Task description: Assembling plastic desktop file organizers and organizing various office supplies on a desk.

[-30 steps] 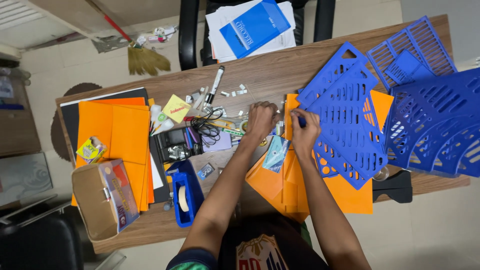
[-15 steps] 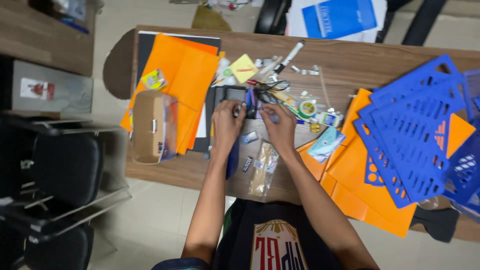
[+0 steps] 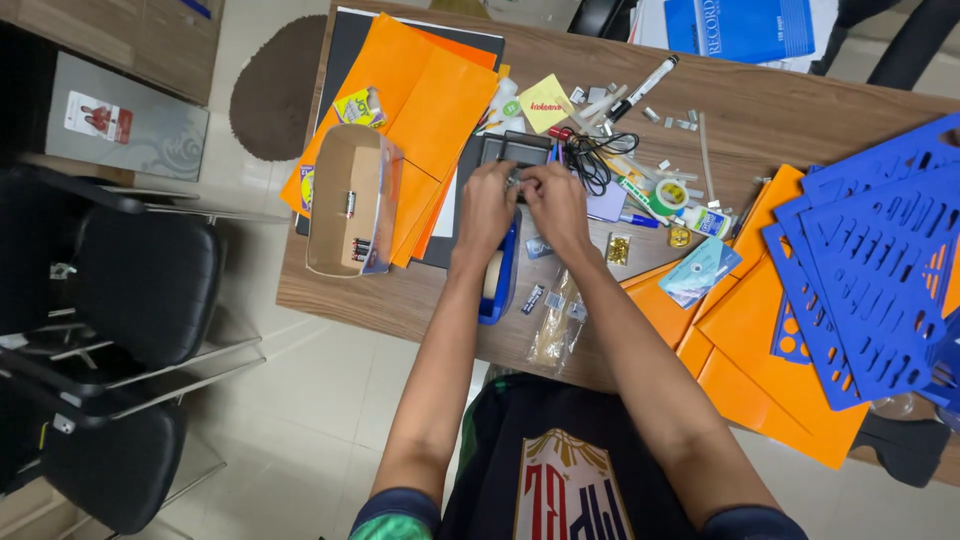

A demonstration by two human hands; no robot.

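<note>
- Closest to the camera: a dark shirt with a red and white print, both forearms stretched out over the near edge of the wooden counter (image 3: 400,290).
- Between the arms, near that edge, there's a crinkly clear plastic bag (image 3: 556,325) lying flat, and a blue tape dispenser (image 3: 500,275) partly tucked under the left wrist.
- Left hand (image 3: 487,207) and right hand (image 3: 556,205) are right next to each other, fingertips meeting over the front edge of a small black tray (image 3: 512,150). Both are pinched down on some tiny thing between them, too small and covered to say what it is, so as for the grip: closed on it, that's all I've got.
- Off to the left, an open cardboard box (image 3: 345,200) sits on a stack of orange sheets (image 3: 420,95).
- To the right: more orange sheets and big blue stencil panels (image 3: 880,260), well apart from the hands.
- Past the tray it's a mess: black cable (image 3: 597,160), yellow sticky note (image 3: 546,103), a marker (image 3: 643,88), tape roll (image 3: 671,193), little clips.
- Far edge: a blue notebook (image 3: 745,25).
</note>
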